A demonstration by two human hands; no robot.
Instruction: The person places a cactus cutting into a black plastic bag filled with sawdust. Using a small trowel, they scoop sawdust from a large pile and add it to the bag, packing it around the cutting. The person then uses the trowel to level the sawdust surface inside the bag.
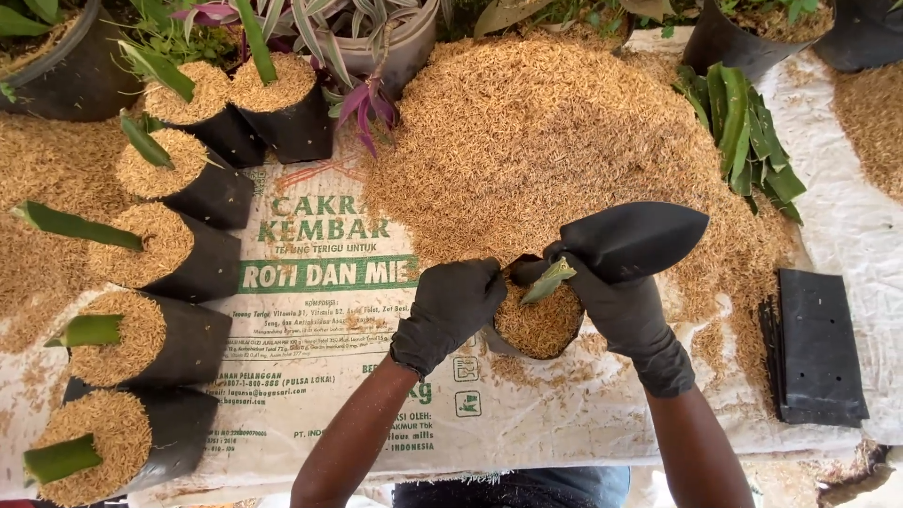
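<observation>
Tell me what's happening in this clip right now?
A person in black gloves is potting leaf cuttings into small black grow bags filled with rice husk. The left hand grips the rim of a husk-filled bag, while the right hand sets a green cutting into it. Just beyond lies a big husk pile on a printed sack. Six finished bags with cuttings line the left side; loose cuttings and a stack of flat empty bags lie to the right.

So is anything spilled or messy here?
Yes. Loose rice husks lie scattered past the big heap, around the filled black bags and over the printed sack. Nothing looks broken or tipped.
</observation>
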